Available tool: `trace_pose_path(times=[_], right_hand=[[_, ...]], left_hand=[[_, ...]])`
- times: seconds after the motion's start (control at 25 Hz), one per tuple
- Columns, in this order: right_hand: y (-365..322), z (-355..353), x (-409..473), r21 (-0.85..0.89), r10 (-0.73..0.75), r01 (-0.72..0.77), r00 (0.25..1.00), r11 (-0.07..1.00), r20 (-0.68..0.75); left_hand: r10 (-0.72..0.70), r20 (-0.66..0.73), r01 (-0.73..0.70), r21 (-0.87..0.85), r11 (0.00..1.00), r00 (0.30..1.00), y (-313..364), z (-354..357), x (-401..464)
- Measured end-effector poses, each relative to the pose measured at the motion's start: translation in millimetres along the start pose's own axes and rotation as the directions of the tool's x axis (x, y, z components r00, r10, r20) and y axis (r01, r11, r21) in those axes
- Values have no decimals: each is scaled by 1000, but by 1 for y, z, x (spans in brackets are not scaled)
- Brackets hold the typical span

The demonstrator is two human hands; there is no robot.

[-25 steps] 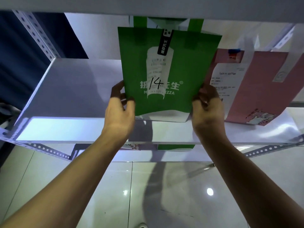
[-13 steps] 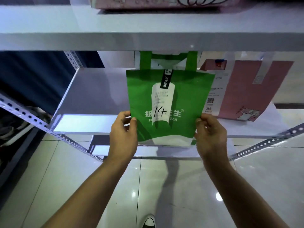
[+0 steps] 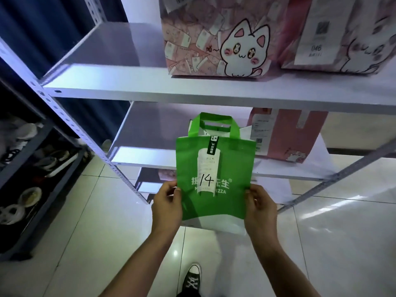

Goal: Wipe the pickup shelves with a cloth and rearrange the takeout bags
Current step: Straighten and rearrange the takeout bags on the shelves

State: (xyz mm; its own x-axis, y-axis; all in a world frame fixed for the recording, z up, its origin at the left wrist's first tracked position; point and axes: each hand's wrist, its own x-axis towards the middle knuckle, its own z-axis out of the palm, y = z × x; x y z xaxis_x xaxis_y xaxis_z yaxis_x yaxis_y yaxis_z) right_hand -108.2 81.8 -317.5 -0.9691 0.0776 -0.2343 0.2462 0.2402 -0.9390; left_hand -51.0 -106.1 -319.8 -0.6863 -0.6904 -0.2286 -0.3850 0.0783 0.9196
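White metal shelves (image 3: 150, 91), both hands (image 3: 168, 205) (image 3: 260, 211) pinching green bag (image 3: 214, 168) marked "14", "PIZZA" partly legible

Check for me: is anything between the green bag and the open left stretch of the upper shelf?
Nothing visible blocks it. Both hands, left and right, hold the green bag in front of the lower shelf. The upper shelf is bare on its left; the cat bag stands further right.
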Motion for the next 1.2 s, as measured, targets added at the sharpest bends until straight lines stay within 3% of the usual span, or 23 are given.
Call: trace_pose_path(times=[0.24, 0.6, 0.84, 1.2], right_hand=[[-69, -17, -33, -42, -71, 72, 997, 997, 28], [-157, -13, -67, 118, -291, 278, 949, 953, 119], [-215, 19, -75, 178, -398, 369, 902, 912, 170], [-290, 88, -62, 217, -462, 427, 874, 878, 151]], left_hand=[[34, -65, -38, -61, 997, 997, 57, -40, -41], [149, -255, -195, -165, 967, 955, 131, -112, -74], [209, -356, -282, -167, 945, 911, 170, -156, -58], [255, -397, -347, -180, 920, 882, 213, -213, 10]])
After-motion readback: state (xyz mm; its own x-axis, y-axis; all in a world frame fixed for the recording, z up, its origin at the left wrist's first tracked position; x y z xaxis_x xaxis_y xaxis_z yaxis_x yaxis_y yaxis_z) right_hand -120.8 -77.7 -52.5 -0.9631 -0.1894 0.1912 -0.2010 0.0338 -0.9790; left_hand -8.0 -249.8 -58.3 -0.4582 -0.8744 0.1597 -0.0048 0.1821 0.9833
